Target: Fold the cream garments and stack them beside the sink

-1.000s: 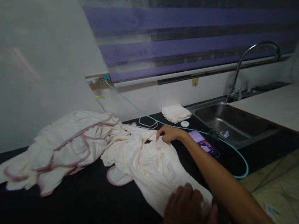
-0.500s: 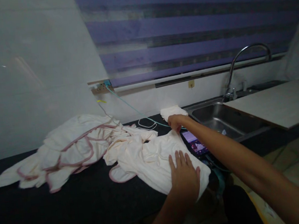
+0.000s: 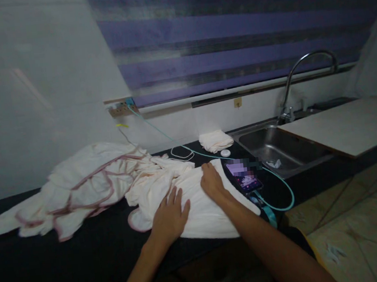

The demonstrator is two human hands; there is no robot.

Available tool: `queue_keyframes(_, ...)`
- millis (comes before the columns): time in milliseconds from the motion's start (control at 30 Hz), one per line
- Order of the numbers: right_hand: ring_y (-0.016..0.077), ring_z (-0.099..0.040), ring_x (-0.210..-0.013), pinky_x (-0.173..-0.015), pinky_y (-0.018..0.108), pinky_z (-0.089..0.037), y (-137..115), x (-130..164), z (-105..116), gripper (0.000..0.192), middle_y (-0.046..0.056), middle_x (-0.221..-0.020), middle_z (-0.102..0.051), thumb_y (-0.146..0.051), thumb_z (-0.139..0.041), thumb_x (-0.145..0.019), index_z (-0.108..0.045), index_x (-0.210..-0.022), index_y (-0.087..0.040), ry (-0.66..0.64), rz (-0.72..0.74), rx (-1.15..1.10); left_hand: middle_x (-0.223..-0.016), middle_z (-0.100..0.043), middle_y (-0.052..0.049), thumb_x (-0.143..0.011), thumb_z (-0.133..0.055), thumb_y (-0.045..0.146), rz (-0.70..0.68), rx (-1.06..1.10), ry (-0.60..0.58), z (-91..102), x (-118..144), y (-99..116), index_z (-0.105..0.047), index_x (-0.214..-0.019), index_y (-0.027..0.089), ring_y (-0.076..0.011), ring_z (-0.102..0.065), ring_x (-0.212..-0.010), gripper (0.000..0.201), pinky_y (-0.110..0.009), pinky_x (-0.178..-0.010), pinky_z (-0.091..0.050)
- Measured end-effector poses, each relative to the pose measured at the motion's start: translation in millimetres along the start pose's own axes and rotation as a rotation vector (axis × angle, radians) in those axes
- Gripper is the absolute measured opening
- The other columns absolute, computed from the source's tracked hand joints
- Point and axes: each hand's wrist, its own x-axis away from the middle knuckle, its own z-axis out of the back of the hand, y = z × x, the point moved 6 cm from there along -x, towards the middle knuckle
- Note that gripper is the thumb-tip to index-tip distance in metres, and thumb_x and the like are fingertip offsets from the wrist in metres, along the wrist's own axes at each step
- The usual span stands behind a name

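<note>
While both hands lie flat with fingers spread and gripping nothing, the left hand and the right hand press on the cream cloth, which lies on the dark table with its near hem at the front edge. Bare tabletop lies open to the left below the heaped cloth pile, while a phone and teal cable crowd the right. Half a second ago the right hand reached toward the folded cloth; the left lay nearer the cloth's right corner.
</note>
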Motion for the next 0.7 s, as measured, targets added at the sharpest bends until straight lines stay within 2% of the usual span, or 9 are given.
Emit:
queue_keyframes(100, 0.027, -0.059, -0.116, -0.105, 0.038, -0.043, 3.0, -0.9, -7.9, 0.027, 0.015, -0.121, -0.066, -0.009, -0.049, -0.095, -0.061, -0.119, -0.012, -0.015, 0.086, 0.069, -0.162, -0.041, -0.024, -0.105, -0.033, 0.047, 0.071, -0.078, -0.058, 3.9, 24.9, -2.1, -0.049, -0.152, 0.004, -0.0372, -0.05, -0.143, 0.066, -0.051, -0.116, -0.045)
queue_keyframes(200, 0.0296, -0.056, -0.126, -0.113, 0.042, -0.037, 3.4, -0.8, -12.7, 0.031, 0.018, -0.129, -0.065, -0.015, -0.049, -0.098, -0.061, -0.126, -0.009, -0.038, 0.148, 0.12, -0.162, -0.041, -0.024, -0.105, -0.033, 0.048, 0.124, -0.117, -0.102, 16.2, 50.5, 5.5, -0.047, -0.155, 0.006, -0.0391, -0.053, -0.141, 0.067, -0.051, -0.112, -0.048)
queue_keyframes(300, 0.0327, -0.042, -0.144, -0.12, 0.045, -0.029, 6.2, -2.0, -16.4, 0.042, 0.02, -0.143, -0.06, -0.02, -0.048, -0.1, -0.058, -0.138, -0.007, -0.041, 0.111, 0.156, -0.163, -0.042, -0.019, -0.105, -0.033, 0.045, 0.103, -0.115, -0.105, 23.3, 80.9, 12.3, -0.048, -0.156, 0.016, -0.0371, -0.058, -0.136, 0.061, -0.051, -0.107, -0.053)
queue_keyframes(367, 0.0331, -0.034, -0.151, -0.122, 0.046, -0.026, 8.2, -3.4, -19.0, 0.046, 0.019, -0.152, -0.054, -0.025, -0.046, -0.102, -0.056, -0.144, -0.007, -0.042, 0.079, 0.167, -0.162, -0.045, -0.016, -0.103, -0.035, 0.042, 0.059, -0.11, -0.081, 24.5, 104.7, 9.5, -0.051, -0.154, 0.021, -0.0364, -0.058, -0.136, 0.057, -0.052, -0.105, -0.054)
queue_keyframes(433, 0.0328, -0.033, -0.152, -0.123, 0.047, -0.025, 9.4, -4.9, -21.8, 0.049, 0.017, -0.158, -0.049, -0.028, -0.042, -0.104, -0.053, -0.148, -0.007, -0.051, 0.069, 0.172, -0.158, -0.051, -0.015, -0.1, -0.041, 0.038, 0.034, -0.119, -0.067, 24.5, 128.6, -5.1, -0.057, -0.149, 0.023, -0.0373, -0.057, -0.138, 0.053, -0.054, -0.105, -0.055)
queue_keyframes(533, 0.0327, -0.034, -0.152, -0.123, 0.046, -0.025, 11.4, -6.4, -25.1, 0.052, 0.018, -0.16, -0.046, -0.03, -0.04, -0.105, -0.051, -0.151, -0.007, -0.071, 0.069, 0.181, -0.152, -0.059, -0.008, -0.092, -0.048, 0.028, -0.067, -0.107, -0.127, 23.7, 154.4, -41.1, -0.066, -0.139, 0.029, -0.0344, -0.055, -0.141, 0.05, -0.051, -0.11, -0.053)
queue_keyframes(600, 0.0329, -0.034, -0.152, -0.123, 0.046, -0.024, 12.8, -6.7, -25.3, 0.052, 0.017, -0.16, -0.047, -0.03, -0.04, -0.105, -0.051, -0.151, -0.007, -0.073, 0.068, 0.182, -0.149, -0.061, -0.006, -0.086, -0.05, 0.02, -0.12, -0.1, -0.185, 26.1, 160.6, -70.4, -0.069, -0.134, 0.029, -0.0311, -0.054, -0.142, 0.053, -0.047, -0.114, -0.05)
queue_keyframes(700, 0.0331, -0.036, -0.151, -0.123, 0.045, -0.025, 13.5, -6.0, -22.9, 0.051, 0.016, -0.159, -0.048, -0.029, -0.039, -0.105, -0.053, -0.149, -0.007, -0.068, 0.073, 0.181, -0.144, -0.065, -0.01, -0.079, -0.048, 0.012, -0.044, -0.167, -0.242, 34.5, 154.8, -116.7, -0.073, -0.129, 0.021, -0.0309, -0.057, -0.139, 0.056, -0.045, -0.115, -0.049)
